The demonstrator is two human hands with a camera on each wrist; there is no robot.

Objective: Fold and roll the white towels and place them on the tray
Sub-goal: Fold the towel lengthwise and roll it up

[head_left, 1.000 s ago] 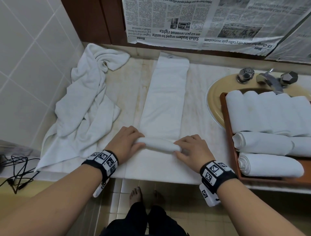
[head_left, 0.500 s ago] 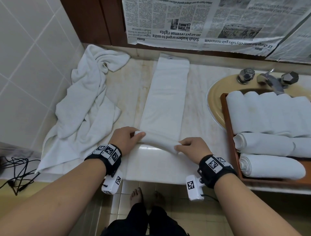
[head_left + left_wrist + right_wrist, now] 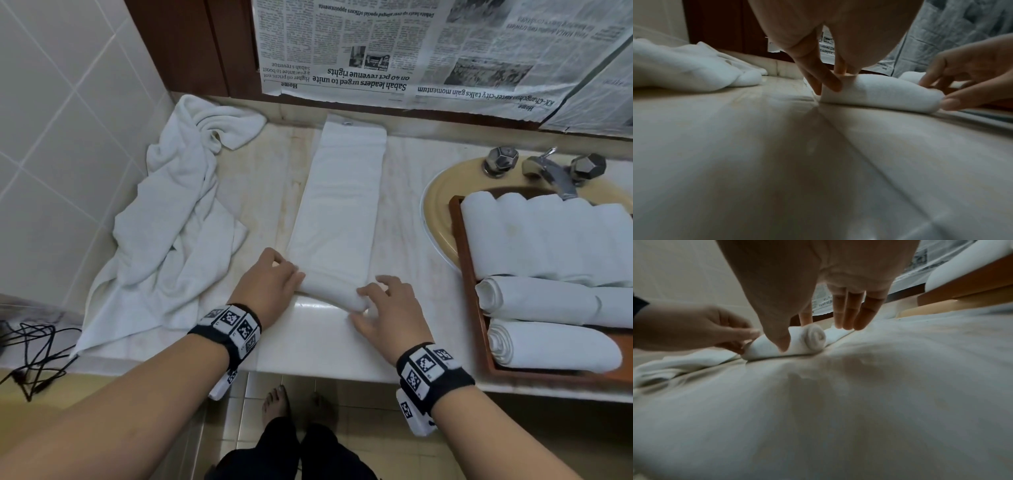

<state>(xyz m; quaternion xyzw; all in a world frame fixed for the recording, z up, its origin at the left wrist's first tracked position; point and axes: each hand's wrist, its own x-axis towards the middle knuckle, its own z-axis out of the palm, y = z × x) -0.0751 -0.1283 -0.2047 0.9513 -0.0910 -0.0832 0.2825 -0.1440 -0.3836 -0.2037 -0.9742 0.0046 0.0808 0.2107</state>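
Countertop [image 3: 404, 219]: both hands apparently pinching towel roll [image 3: 334, 291] ends.

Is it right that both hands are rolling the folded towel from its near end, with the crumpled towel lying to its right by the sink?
Not quite. Both the left hand and right hand are rolling the folded towel from its near end, but the crumpled towel lies to its left, by the tiled wall; the head view shows it.
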